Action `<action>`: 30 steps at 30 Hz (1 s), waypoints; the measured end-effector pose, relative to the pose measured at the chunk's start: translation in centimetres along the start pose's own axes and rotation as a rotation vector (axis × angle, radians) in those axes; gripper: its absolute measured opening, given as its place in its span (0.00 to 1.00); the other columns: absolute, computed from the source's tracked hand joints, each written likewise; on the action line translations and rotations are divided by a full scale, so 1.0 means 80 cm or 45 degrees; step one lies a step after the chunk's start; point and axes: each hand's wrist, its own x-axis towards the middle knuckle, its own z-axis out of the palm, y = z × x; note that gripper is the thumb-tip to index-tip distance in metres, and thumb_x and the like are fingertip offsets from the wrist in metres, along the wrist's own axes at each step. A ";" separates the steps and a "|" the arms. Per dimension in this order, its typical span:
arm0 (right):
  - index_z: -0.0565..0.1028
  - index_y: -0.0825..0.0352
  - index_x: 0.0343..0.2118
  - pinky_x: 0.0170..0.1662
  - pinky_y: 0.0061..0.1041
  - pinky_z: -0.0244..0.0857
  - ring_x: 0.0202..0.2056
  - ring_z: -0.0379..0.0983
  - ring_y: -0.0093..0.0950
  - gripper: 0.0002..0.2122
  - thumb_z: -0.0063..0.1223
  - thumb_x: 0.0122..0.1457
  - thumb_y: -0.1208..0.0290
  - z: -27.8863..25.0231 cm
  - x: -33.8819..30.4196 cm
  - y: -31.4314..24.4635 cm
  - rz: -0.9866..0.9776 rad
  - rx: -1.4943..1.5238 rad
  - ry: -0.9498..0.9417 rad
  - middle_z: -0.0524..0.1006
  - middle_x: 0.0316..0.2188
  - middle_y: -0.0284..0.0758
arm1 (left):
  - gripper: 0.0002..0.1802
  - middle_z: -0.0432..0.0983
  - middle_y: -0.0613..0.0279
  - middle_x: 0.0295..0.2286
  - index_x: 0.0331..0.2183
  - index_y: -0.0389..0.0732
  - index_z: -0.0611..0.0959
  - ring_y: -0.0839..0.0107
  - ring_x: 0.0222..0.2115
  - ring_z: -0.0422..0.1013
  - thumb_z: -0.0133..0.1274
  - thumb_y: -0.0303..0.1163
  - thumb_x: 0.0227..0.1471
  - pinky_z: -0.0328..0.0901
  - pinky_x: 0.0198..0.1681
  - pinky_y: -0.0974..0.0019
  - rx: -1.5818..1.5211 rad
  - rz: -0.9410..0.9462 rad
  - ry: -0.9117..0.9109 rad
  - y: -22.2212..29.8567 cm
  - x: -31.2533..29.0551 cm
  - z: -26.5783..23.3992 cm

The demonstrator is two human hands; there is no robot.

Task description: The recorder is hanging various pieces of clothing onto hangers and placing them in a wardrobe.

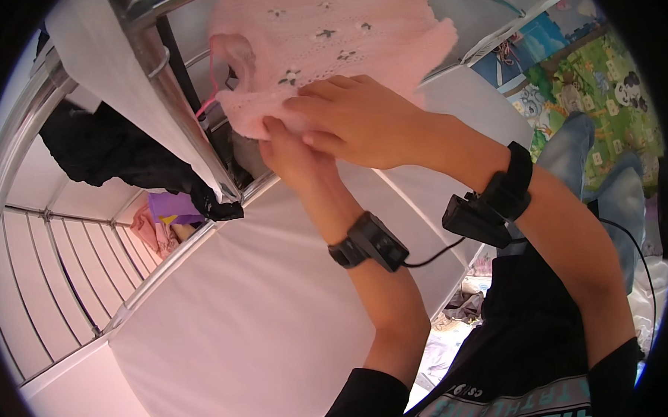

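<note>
The person's black shirt [533, 334] fills the near right, with both bare forearms reaching out from its sleeves. A broad white panel [234, 310] stretches across the near and middle left. Beyond it, at the far middle, is a pink knit garment [394, 49] with small dark flower motifs, up against a metal-tubed frame [149, 75]. A wire rack [61, 272] stands at the left, and a green mat [604, 70] printed with animals lies at the far right. Black cloth [100, 148] hangs at the far left. The right hand [352, 122] lies over the garment's near edge, fingers bent; whether they grip cannot be told. Just beside it, the left hand [294, 154] pinches that same edge. Each wrist wears a black strapped device [380, 241]. A thin pink strip [209, 107] shows left of the garment.
</note>
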 end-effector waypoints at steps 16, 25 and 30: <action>0.73 0.63 0.39 0.42 0.41 0.66 0.40 0.73 0.44 0.11 0.48 0.55 0.65 -0.009 -0.114 0.089 0.512 -0.027 -0.576 0.76 0.36 0.44 | 0.18 0.71 0.54 0.45 0.47 0.31 0.71 0.62 0.43 0.70 0.44 0.30 0.57 0.66 0.47 0.62 0.049 -0.267 0.084 -0.092 0.043 0.023; 0.72 0.70 0.31 0.41 0.41 0.63 0.37 0.70 0.45 0.09 0.42 0.57 0.70 -0.257 -0.589 0.294 1.127 -0.584 -0.052 0.73 0.33 0.48 | 0.15 0.72 0.53 0.39 0.40 0.27 0.71 0.67 0.37 0.69 0.47 0.26 0.52 0.63 0.42 0.69 0.554 0.197 -0.044 -0.144 -0.022 -0.011; 0.72 0.64 0.39 0.31 0.33 0.66 0.25 0.68 0.30 0.09 0.46 0.58 0.67 -0.506 -0.976 0.199 1.918 -0.079 0.701 0.75 0.30 0.35 | 0.09 0.72 0.55 0.34 0.33 0.34 0.72 0.67 0.30 0.68 0.48 0.30 0.52 0.64 0.37 0.66 0.820 0.409 0.115 -0.204 -0.108 0.017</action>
